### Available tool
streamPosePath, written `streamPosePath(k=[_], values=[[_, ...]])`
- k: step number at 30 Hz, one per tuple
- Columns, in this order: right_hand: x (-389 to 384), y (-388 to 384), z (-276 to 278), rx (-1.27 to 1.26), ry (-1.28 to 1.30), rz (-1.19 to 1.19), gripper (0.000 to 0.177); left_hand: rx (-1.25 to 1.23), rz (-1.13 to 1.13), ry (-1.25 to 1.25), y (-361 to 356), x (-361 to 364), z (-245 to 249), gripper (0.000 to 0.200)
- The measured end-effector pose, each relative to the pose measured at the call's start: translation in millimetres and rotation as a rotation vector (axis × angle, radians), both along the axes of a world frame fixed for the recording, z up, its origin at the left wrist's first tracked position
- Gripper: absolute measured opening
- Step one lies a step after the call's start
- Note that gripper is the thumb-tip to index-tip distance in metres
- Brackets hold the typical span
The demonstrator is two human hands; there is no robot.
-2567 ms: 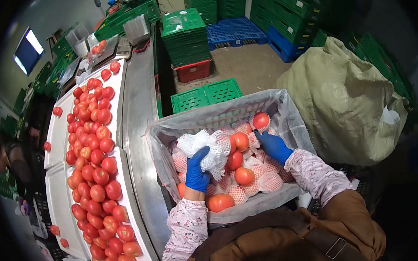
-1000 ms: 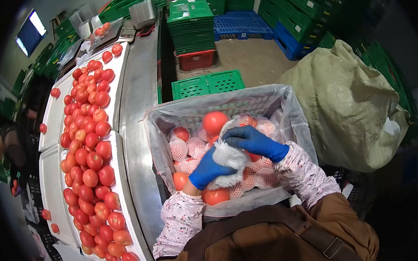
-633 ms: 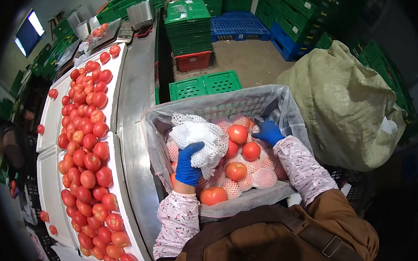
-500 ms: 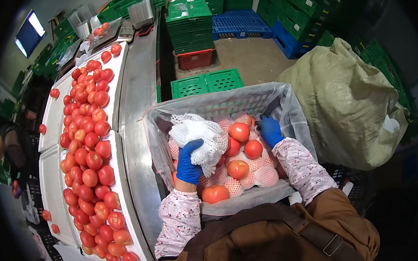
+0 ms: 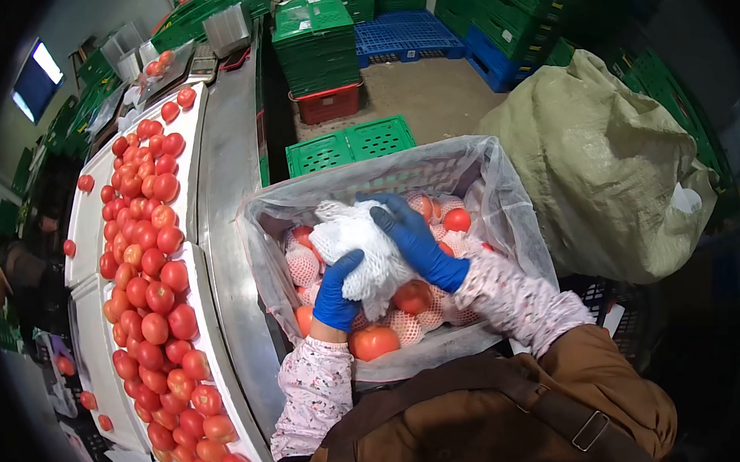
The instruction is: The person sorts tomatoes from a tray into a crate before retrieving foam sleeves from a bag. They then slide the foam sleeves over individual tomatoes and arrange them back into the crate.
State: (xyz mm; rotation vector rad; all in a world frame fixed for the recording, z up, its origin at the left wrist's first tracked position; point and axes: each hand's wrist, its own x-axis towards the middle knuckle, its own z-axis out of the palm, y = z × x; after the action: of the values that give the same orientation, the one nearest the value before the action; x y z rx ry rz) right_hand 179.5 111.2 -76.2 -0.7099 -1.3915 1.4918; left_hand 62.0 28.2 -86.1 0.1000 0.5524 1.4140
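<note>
A bunch of white foam net sleeves [image 5: 359, 253] is gripped in my left hand [image 5: 338, 294], blue-gloved, over the left part of a lined crate [image 5: 256, 238]. My right hand [image 5: 422, 243], in the same kind of glove, reaches across from the right with its fingers closed on the bunch's upper right edge. Its fingertips are partly lost among the white netting. Below both hands, the crate holds tomatoes wrapped in pinkish-looking netting and several bare ones, such as a tomato [image 5: 374, 342] at the front edge. My hands and the bunch cover the crate's middle.
On the left, a white foam tray [image 5: 211, 325] carries a long heap of tomatoes [image 5: 154, 299] beside a metal counter [image 5: 235, 167]. A large pale woven sack [image 5: 604, 174] stands right of the crate. Green crates [image 5: 315, 48] are stacked behind, near a blue pallet [image 5: 409, 35].
My right hand has left the tomatoes at the crate's right side and moved left onto the foam net sleeves. My left hand still holds the bunch. The whole view has shifted slightly.
</note>
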Motion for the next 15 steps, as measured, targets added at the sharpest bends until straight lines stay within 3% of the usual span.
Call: streamPosePath(k=[1, 4, 5, 7, 8, 10, 12, 14, 15], values=[[-5.7, -8.5, 6.4, 0.182, -0.120, -0.099, 0.029, -0.024, 0.041, 0.062, 2.1, 2.2, 0.0, 0.050], [-22.6, -31.4, 7.4, 0.082, 0.027, -0.075, 0.031, -0.028, 0.111, -0.082, -1.5, 2.1, -1.7, 0.049], [-20.3, -30.1, 7.1, 0.083, 0.028, -0.070, 0.031, 0.029, 0.095, -0.003, -3.9, 2.2, 0.9, 0.050], [-6.4, -25.1, 9.8, -0.347, 0.176, 0.161, 0.030, 0.035, 0.043, 0.038, -4.8, 1.7, 6.8, 0.051], [0.8, -18.9, 3.8, -0.346, 0.176, 0.163, 0.030, 0.047, 0.033, 0.096, -2.3, 3.0, 7.3, 0.051], [18.8, -1.9, -5.0, 0.141, -0.328, 0.240, 0.027, 0.058, 0.029, 0.163, -1.4, 4.8, 4.7, 0.052], [57.0, 17.3, 20.0, 0.151, -0.440, 0.281, 0.027, 0.039, 0.054, 0.276, 0.0, 9.0, 10.0, 0.051], [99.3, 54.9, -18.7, 0.157, -0.980, -0.110, 0.030, -0.026, 0.053, 0.102, 5.0, 0.5, 11.0, 0.049], [116.8, 57.7, -23.9, 0.062, -1.222, -0.003, 0.032, -0.003, 0.035, 0.072, 8.5, -3.8, 1.0, 0.048]])
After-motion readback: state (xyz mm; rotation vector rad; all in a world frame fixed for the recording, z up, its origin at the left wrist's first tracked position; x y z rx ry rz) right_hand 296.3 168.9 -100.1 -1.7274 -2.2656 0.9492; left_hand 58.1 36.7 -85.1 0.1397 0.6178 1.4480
